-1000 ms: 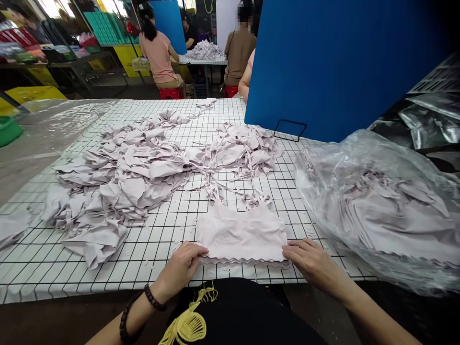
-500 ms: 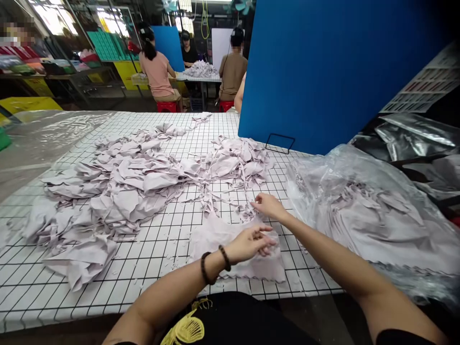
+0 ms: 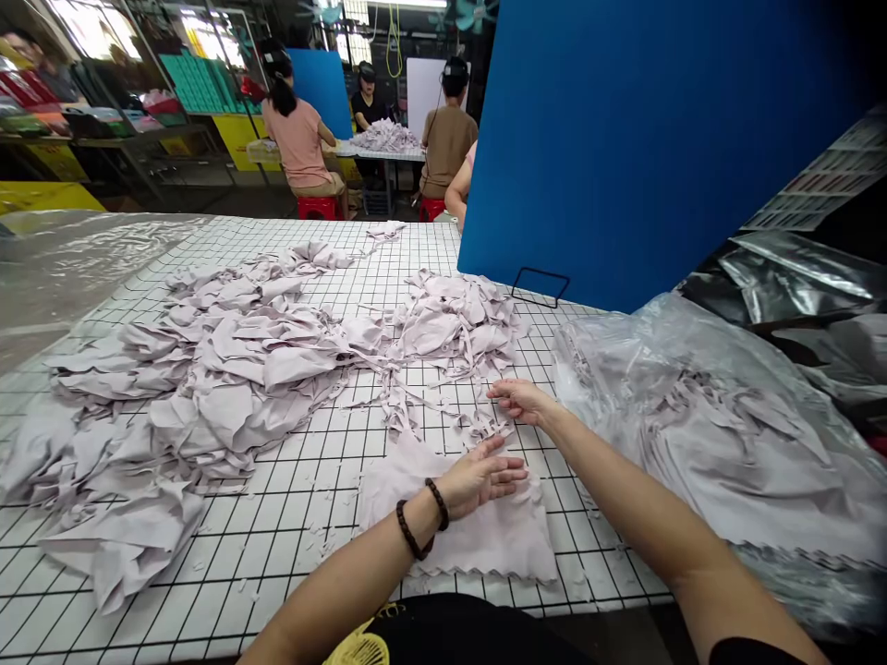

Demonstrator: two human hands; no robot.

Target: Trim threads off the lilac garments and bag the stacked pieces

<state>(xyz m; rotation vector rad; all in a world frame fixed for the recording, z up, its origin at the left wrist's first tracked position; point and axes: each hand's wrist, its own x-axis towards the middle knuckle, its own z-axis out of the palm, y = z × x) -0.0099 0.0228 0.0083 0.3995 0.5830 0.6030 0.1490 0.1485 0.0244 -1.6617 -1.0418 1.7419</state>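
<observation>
A pale lilac fabric piece (image 3: pixel 485 550) with a wavy lower edge and thin straps at its top lies flat in front of me. Over its middle is my left hand (image 3: pixel 481 476), fingers spread and holding nothing; I cannot tell whether it touches the cloth. My right hand (image 3: pixel 523 402) is just above the piece's upper right, near the straps (image 3: pixel 481 425), its fingers stretched out with nothing seen in them. Beyond the hands sits a small heap of the same fabric (image 3: pixel 457 319). To the left spreads a larger heap of these pieces (image 3: pixel 228 369).
A clear plastic bag (image 3: pixel 596 360) of stacked fabric pieces (image 3: pixel 755 462) lies at the right. Behind it a big blue board (image 3: pixel 589 157) stands by a black wire stand (image 3: pixel 540 286). Small scraps dot the grid-patterned table (image 3: pixel 291 517). People (image 3: pixel 301 139) sit at a farther table.
My left hand's fingers have spread out more over the fabric piece. The right hand's fingers have straightened and stay near the straps. The camera view has shifted slightly.
</observation>
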